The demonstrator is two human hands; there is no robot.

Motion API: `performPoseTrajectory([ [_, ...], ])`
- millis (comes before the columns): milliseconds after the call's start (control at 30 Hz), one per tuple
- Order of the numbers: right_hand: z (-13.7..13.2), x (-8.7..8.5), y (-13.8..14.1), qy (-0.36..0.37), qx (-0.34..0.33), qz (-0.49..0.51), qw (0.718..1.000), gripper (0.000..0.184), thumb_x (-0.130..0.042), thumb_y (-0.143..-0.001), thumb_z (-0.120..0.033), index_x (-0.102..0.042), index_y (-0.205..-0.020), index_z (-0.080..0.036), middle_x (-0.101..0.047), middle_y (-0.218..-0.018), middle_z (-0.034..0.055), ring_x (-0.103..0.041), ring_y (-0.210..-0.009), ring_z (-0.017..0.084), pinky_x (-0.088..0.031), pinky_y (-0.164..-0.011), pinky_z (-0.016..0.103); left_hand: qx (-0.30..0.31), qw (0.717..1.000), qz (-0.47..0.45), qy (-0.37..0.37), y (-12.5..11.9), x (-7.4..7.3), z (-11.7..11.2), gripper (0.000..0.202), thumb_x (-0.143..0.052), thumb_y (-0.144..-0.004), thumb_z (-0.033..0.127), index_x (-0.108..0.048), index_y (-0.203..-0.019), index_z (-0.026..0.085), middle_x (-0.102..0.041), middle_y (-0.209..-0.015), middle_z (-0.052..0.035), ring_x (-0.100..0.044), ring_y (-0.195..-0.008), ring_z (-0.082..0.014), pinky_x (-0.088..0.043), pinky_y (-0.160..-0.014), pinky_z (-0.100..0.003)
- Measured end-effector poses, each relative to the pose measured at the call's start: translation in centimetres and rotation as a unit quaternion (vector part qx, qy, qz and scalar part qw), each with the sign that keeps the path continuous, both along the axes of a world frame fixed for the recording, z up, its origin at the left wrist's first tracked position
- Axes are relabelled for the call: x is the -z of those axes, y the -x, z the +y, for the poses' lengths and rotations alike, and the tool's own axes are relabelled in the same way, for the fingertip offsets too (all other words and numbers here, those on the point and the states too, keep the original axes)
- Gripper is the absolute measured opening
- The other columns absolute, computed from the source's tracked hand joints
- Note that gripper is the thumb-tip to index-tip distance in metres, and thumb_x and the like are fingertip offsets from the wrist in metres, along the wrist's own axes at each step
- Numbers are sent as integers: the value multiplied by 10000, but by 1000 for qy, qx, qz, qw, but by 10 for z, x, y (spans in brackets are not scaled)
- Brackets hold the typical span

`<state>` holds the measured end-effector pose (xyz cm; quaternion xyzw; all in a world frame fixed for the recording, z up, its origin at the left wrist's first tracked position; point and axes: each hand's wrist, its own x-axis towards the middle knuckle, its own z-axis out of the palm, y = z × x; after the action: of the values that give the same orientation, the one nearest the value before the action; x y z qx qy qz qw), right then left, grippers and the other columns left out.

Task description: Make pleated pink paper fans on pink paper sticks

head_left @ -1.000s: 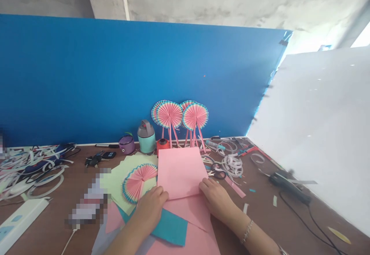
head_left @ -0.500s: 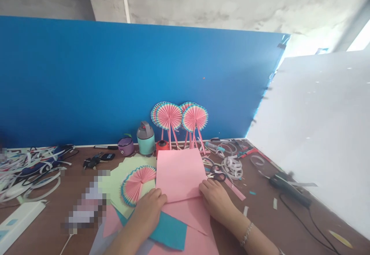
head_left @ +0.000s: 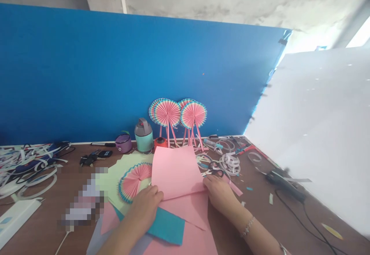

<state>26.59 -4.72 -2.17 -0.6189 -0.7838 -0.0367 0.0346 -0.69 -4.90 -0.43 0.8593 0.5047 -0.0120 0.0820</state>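
A pink sheet of paper [head_left: 176, 172] leans up from the desk, its near edge appearing folded. My left hand [head_left: 147, 205] is closed on its near left corner, and my right hand [head_left: 220, 193] pinches the near right corner. More pink paper [head_left: 187, 208] lies beneath, with a teal paper piece [head_left: 169, 228] across it. Left of the sheet, a pleated pink paper fan with a teal edge [head_left: 131, 183] rests on pale green sheets [head_left: 108, 182]. Just beyond my right hand are black-handled scissors [head_left: 215, 169].
Several finished pink fans [head_left: 168, 112] stand against the blue partition [head_left: 101, 74]. A teal-and-grey container [head_left: 143, 137] and purple pot [head_left: 123, 143] stand at the back. White strip coils [head_left: 230, 164] lie right; a blurred phone-like object [head_left: 83, 201] and a power strip [head_left: 19, 218] lie left.
The view has shifted slightly. Both hands stay on the pink sheet, whose upper part has tilted a little to the left. My right hand has slid slightly outward along its edge.
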Motion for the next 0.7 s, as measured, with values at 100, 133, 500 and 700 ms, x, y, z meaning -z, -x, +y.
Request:
performPoseTrajectory([
  [100,3,-2,-13,11,26,34,999,266,-424,-682,22,-607,-761,-154,-635,-856,83,-552,-829,211,-323,-684,294,-20,1000,3,-4,4,0,4,315,-339,-787,-5,-588,-797,189,-596,-901,-61,-550,-872,-203,-387,-727,-309],
  [133,3,-3,-15,6,28,60,998,286,-418,-673,22,-609,-786,-158,-634,-871,79,-553,-840,211,-337,-697,292,-22,1000,3,-3,4,1,5,312,-339,-791,-2,-586,-794,188,-597,-901,-63,-549,-874,-205,-386,-730,-311],
  [500,-7,3,13,-9,-128,107,986,174,-457,-796,-104,-609,-742,-169,-601,-790,56,-509,-769,190,-342,-700,309,-13,1000,2,0,4,2,6,304,-347,-781,-1,-584,-811,187,-589,-897,-65,-538,-878,-216,-373,-730,-323],
  [700,-9,-1,13,19,-91,132,987,147,-466,-738,-61,-571,-712,-160,-591,-808,57,-504,-772,181,-341,-685,292,-13,1000,-16,9,3,0,2,291,-367,-758,6,-590,-815,183,-591,-906,-63,-542,-880,-208,-383,-713,-310],
])
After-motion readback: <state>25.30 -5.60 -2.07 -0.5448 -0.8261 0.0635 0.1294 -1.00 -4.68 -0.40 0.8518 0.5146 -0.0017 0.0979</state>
